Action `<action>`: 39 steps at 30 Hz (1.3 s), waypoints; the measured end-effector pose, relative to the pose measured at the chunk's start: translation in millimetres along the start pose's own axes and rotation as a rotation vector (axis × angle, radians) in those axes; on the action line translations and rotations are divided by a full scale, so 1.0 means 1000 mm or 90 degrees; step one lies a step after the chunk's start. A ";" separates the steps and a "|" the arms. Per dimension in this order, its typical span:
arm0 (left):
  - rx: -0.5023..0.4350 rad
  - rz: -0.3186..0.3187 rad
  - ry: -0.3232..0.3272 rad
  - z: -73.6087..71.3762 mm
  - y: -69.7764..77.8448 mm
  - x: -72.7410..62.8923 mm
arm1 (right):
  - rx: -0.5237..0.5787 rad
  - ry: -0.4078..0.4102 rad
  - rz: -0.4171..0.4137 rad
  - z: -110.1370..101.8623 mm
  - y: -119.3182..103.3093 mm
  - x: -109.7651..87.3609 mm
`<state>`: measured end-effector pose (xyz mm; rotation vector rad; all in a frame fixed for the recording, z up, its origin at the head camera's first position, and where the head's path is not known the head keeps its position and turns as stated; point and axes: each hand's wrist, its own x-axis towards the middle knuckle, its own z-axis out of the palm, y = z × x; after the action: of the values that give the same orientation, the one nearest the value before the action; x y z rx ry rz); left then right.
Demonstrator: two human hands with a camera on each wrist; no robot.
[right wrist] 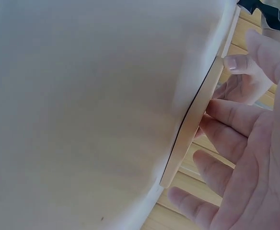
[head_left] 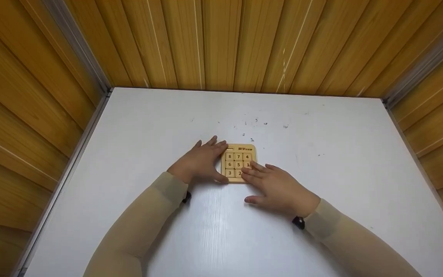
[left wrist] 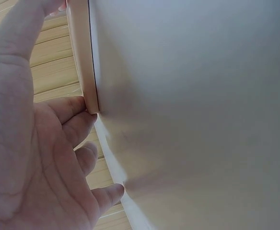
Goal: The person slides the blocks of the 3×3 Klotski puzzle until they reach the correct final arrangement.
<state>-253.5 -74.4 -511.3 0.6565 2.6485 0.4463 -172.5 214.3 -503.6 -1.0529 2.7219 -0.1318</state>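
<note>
Number puzzle [head_left: 235, 147]: our left hand [head_left: 202, 159] grips its left side; our outstretched right hand [head_left: 279, 188] should slide its right-side tiles [head_left: 247, 157] lightly.

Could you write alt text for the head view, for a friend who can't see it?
A wooden number-tile puzzle lies on a white table, held at its left side by a person's left-hand grip, while the right-hand grip rests fingers over the lower-right tiles.
</note>
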 end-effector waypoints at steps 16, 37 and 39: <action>-0.009 0.010 0.004 0.000 0.000 -0.003 | 0.014 0.007 0.013 0.000 0.006 -0.008; 0.002 0.004 -0.002 0.000 -0.001 -0.001 | 0.005 0.010 0.028 -0.002 0.013 -0.017; 0.006 0.001 -0.002 0.001 -0.001 -0.001 | 0.003 0.009 0.029 -0.001 0.013 -0.017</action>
<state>-252.7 -75.2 -511.7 0.6618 2.6492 0.4337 -169.3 235.8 -501.4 -0.9916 2.7545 -0.1391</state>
